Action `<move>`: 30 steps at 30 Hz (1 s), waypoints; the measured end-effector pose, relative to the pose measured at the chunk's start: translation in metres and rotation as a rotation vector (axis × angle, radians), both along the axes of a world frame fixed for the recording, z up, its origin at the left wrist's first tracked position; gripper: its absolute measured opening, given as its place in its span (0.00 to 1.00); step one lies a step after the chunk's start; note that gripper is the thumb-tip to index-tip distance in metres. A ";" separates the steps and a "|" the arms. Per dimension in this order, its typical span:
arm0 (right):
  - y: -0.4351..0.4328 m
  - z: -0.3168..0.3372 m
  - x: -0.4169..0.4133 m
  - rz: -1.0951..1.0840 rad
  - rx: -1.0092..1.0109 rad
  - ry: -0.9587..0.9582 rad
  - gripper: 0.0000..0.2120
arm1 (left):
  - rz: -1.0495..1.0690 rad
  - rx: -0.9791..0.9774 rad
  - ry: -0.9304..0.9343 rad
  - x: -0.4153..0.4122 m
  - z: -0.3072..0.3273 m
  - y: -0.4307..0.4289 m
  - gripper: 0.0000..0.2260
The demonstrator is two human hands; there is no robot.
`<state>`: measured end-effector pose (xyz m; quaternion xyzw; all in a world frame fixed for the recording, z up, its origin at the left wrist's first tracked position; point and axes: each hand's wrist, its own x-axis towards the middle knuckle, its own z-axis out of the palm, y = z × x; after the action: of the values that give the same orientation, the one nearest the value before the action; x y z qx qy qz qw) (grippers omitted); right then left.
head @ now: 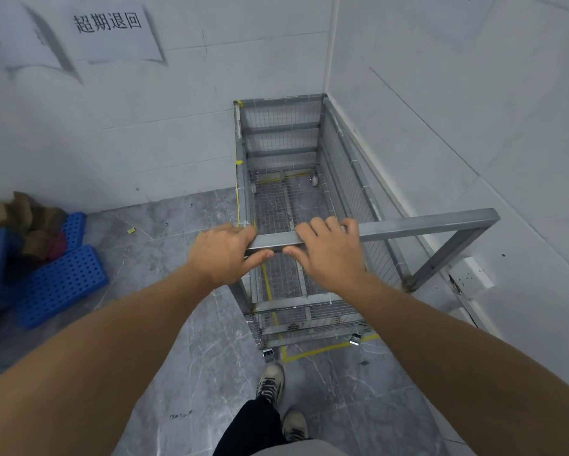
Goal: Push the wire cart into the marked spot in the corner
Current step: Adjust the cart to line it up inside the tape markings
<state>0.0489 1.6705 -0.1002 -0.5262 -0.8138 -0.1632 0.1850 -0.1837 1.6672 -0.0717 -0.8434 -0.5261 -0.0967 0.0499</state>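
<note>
Cart (pixel 286 205) sits in corner, far end at wall, mostly inside yellow floor tape (pixel 312 352). We grip handle bar (pixel 408 227): left hand (pixel 225 253) and right hand (pixel 325 250) both wrapped closed. Final seating step, we judge; next: small nudge to square near wheels within tape.

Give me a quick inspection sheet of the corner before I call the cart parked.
Surface: grey marbled floor tiles, with a small yellow scrap lying loose.
Job's things: wire cart empty, far end against the corner walls; yellow floor tape shows just outside its near wheels.
Clutter: blue perforated trays and cardboard scraps on the floor to the left, apart from the cart.
Hands: left hand and right hand both grip the cart's handle bar, near its left end.
Cables: nothing seen.
Surroundings: white tiled walls; paper sign on the left wall; white wall box low on the right.
</note>
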 end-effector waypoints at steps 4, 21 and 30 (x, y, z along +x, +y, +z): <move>0.000 -0.001 0.007 0.060 -0.005 0.013 0.21 | -0.021 -0.053 0.037 -0.001 0.002 0.003 0.20; 0.018 -0.002 0.087 0.052 0.112 -0.022 0.27 | -0.100 -0.038 0.105 0.028 0.009 0.009 0.24; 0.029 -0.003 0.111 0.112 0.177 -0.038 0.24 | 0.022 -0.022 0.067 0.043 0.008 0.005 0.34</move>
<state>0.1598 1.7000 -0.1034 -0.4585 -0.8276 -0.2338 0.2243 -0.1403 1.6727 -0.0637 -0.8409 -0.5344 -0.0620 0.0594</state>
